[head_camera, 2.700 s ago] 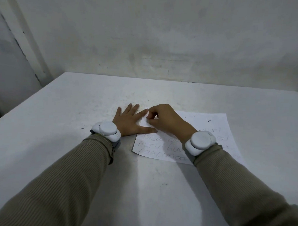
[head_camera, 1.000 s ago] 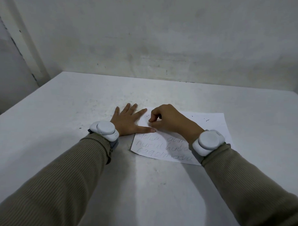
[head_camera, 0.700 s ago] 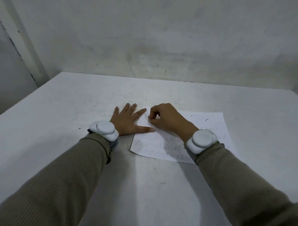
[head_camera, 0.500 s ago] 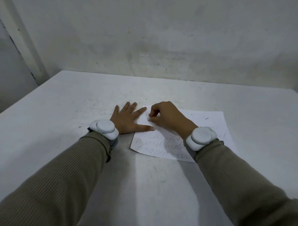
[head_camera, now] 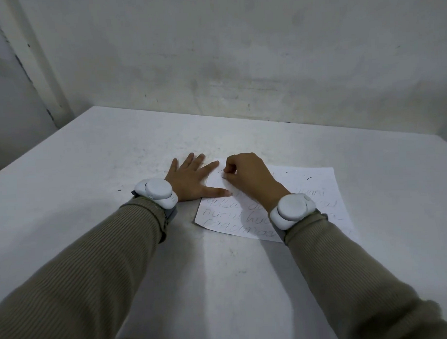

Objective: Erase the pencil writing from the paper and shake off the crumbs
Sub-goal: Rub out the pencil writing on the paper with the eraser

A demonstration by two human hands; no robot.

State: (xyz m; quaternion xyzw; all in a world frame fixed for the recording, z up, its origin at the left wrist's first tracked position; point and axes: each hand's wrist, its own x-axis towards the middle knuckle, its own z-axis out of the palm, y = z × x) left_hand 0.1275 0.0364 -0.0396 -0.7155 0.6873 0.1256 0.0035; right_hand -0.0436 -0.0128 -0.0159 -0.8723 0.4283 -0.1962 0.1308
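We're looking at a white surface (head_camera: 103, 168) filling most of the view, lightly speckled and scuffed. A dark speck (head_camera: 119, 190) is sitting on its left part. A stained grey-white wall (head_camera: 238, 54) is running along the far edge. At left, a pale vertical strip (head_camera: 28, 57) with chipped paint is rising beside the wall. Light is pooling on the surface's near middle.

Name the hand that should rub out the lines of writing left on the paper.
Right. The right hand is on the paper just beyond the writing, fingers pinched, presumably round a hidden eraser. The left hand lies flat, thumb and forefinger pinning the paper's left edge, so it suits holding.
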